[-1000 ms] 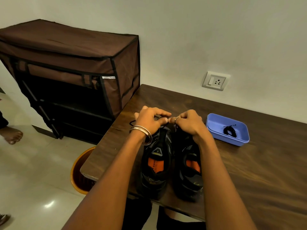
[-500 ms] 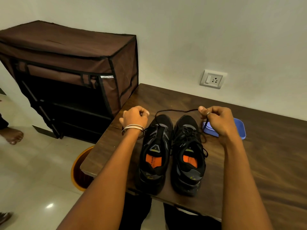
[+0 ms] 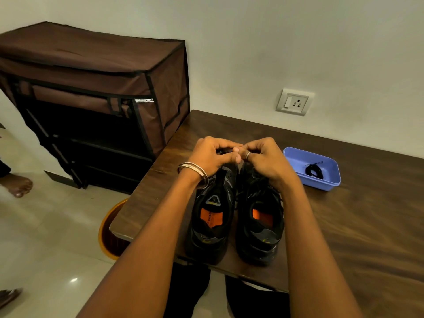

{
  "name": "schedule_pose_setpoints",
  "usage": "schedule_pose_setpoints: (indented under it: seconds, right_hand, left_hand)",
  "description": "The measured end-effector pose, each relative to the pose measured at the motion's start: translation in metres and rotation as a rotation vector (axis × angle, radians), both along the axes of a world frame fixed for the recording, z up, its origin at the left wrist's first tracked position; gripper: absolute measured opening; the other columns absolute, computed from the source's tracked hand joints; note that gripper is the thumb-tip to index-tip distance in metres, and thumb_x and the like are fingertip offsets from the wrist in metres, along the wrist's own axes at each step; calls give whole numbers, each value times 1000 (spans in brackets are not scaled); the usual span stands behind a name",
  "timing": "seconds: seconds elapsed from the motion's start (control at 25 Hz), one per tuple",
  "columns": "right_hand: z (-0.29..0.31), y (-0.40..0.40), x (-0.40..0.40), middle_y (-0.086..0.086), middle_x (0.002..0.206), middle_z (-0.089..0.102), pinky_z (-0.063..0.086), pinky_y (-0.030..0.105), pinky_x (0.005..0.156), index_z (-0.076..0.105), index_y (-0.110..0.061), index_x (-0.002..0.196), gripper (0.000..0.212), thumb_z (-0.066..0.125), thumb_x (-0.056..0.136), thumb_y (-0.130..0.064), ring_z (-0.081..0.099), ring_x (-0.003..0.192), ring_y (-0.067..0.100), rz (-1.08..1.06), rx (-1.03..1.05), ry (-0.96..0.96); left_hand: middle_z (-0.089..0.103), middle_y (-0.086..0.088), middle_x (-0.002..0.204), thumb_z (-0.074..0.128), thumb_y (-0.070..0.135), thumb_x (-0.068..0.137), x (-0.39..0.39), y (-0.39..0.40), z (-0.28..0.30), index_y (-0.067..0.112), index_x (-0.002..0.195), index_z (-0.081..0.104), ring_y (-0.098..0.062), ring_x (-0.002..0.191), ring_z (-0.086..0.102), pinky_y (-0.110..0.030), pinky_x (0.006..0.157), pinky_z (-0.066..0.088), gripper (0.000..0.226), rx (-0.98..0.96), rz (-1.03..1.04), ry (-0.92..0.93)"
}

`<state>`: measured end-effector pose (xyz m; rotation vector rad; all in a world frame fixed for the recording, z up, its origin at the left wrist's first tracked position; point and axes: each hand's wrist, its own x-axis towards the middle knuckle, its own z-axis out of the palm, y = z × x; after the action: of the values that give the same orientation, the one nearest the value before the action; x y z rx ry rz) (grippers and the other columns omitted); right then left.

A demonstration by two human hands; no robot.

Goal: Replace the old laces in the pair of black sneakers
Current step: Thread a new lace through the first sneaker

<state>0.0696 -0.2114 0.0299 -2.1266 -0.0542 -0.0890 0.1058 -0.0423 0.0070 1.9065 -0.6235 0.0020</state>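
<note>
Two black sneakers, the left sneaker (image 3: pixel 212 216) and the right sneaker (image 3: pixel 259 221), are sitting side by side at the wooden table's (image 3: pixel 367 226) near edge, heels toward the person, toes toward the wall, showing orange insoles. Above the toes, the left hand (image 3: pixel 212 154) and right hand (image 3: pixel 263 157) are meeting with fingers curled, seemingly pinching a lace barely visible between them. One bundled black lace (image 3: pixel 313 171) is lying in the single blue tray (image 3: pixel 298 157).

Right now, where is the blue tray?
In the head view, the blue tray sits on the wooden table, right of the sneakers, just beyond the right hand.
</note>
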Motion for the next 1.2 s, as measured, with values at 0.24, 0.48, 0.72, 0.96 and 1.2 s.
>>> schedule_pose_setpoints:
  seconds: [0.24, 0.48, 0.72, 0.96, 1.2]
  right_hand:
    - [-4, -32, -8, -8, 48, 54, 37, 22, 49, 74, -8, 79, 23, 67, 93, -25, 43, 38, 0, -201, 133, 68]
    - [-8, -24, -3, -7, 66, 64, 43, 23, 65, 72, -12, 73, 25, 68, 92, -29, 53, 59, -4, -351, 98, -67]
    - [-14, 18, 17, -11, 61, 58, 38, 18, 56, 72, -15, 74, 20, 66, 92, -14, 52, 57, 1, -180, -179, -89]
    - [-14, -9, 8, 0, 84, 73, 53, 32, 78, 71, -20, 68, 26, 70, 89, -34, 67, 85, 12, -168, -30, -3]
    - [-15, -7, 7, 4, 81, 69, 47, 31, 71, 72, -17, 77, 21, 67, 93, -30, 64, 82, 21, -272, -116, -48]
  left_hand:
    - [61, 6, 56, 67, 21, 88, 13, 27, -13, 14, 86, 76, 1, 50, 57, -10, 65, 47, 11, -59, 620, 4]
    - [64, -1, 110, 75, 31, 81, 15, 35, -20, 20, 112, 73, -17, 97, 60, -26, 85, 48, 32, 162, 787, 43]
    - [73, 4, 98, 70, 12, 86, 6, 8, 0, 16, 107, 74, -1, 93, 65, -11, 85, 47, 22, 35, 108, -112]
    - [70, 4, 87, 58, 11, 92, 20, 30, -13, 21, 87, 73, -17, 83, 65, -27, 78, 51, 18, 204, 602, -70]
    - [66, -2, 112, 66, 19, 88, 19, 32, -17, 20, 107, 72, -19, 103, 62, -30, 85, 49, 20, 215, 626, -127]
